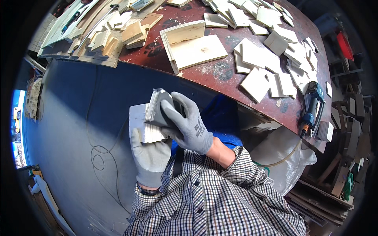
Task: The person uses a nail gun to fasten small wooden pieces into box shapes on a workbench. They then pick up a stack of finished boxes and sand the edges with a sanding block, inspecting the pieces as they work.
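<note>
Both my hands wear grey work gloves. My left hand (149, 155) is closed around the lower part of a pale wooden piece (136, 117), thumb on its near side. Lines run along the edge of that piece; whether it is one block or several thin boards together, I cannot tell. Wrapped over a dark grey sanding block (154, 107) is my right hand (188, 121). The sanding block lies tilted against the upper right of the wood and covers part of it. Both are held in front of my body, short of the table.
Many pale wooden boards (256, 84) lie loose on the dark red table (153, 63), near an L-shaped wooden assembly (201, 50). A nail gun (313, 104) with a hose rests at the table's right edge. A cable (98, 157) loops over the floor at left.
</note>
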{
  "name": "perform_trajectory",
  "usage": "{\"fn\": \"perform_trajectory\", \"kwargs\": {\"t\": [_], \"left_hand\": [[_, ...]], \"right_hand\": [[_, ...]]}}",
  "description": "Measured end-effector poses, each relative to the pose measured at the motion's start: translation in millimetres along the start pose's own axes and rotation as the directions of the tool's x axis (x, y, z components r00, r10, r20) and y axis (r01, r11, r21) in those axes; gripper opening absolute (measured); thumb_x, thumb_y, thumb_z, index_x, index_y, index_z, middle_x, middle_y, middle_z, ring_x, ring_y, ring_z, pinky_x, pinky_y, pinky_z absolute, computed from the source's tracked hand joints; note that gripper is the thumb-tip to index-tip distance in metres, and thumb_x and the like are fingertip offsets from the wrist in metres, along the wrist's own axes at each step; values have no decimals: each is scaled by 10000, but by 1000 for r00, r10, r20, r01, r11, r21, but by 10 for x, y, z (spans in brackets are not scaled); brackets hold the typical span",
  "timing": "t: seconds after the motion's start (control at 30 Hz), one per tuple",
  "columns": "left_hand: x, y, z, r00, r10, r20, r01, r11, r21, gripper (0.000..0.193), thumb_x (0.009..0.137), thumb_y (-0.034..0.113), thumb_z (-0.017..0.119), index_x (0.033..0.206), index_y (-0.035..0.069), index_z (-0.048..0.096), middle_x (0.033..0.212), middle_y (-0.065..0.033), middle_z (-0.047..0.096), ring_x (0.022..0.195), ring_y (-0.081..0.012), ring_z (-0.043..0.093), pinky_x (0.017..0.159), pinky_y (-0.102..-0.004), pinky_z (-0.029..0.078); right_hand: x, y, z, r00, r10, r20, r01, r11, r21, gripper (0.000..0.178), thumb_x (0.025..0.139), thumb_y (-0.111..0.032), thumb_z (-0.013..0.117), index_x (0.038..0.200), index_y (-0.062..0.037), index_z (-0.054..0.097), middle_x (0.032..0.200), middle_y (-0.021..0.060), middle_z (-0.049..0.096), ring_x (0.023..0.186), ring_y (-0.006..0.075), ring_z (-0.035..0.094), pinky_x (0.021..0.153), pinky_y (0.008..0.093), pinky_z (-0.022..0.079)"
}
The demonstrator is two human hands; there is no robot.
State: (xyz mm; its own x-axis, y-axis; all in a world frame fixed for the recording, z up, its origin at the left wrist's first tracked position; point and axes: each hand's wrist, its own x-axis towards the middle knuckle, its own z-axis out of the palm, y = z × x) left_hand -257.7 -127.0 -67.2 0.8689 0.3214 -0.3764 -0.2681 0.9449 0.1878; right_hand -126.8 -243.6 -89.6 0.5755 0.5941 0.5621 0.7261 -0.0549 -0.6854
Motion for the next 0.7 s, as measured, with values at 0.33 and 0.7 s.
{"fn": "perform_trajectory", "kwargs": {"t": [0.33, 0.7], "left_hand": [[-55, 228, -5, 922, 387, 20, -255, 566, 784, 741, 838, 42, 726, 1504, 16, 403, 1441, -136, 530, 1367, -230, 541, 1173, -381, 448], [-85, 166, 45, 919, 384, 85, -240, 377, 894, 893, 786, 114, 870, 1510, 17, 356, 1451, -139, 525, 1348, -234, 578, 1152, -387, 521]], "right_hand": [[-41, -307, -441, 998, 48, 51, -48, 999, -4, 766, 837, -215, 852, 1514, -23, 551, 1499, 301, 477, 1343, 451, 510, 1135, 523, 436], [56, -230, -480, 999, 13, -34, -16, 995, -99, 721, 843, -122, 846, 1503, -40, 566, 1478, 300, 488, 1357, 442, 517, 1109, 509, 463]]}}
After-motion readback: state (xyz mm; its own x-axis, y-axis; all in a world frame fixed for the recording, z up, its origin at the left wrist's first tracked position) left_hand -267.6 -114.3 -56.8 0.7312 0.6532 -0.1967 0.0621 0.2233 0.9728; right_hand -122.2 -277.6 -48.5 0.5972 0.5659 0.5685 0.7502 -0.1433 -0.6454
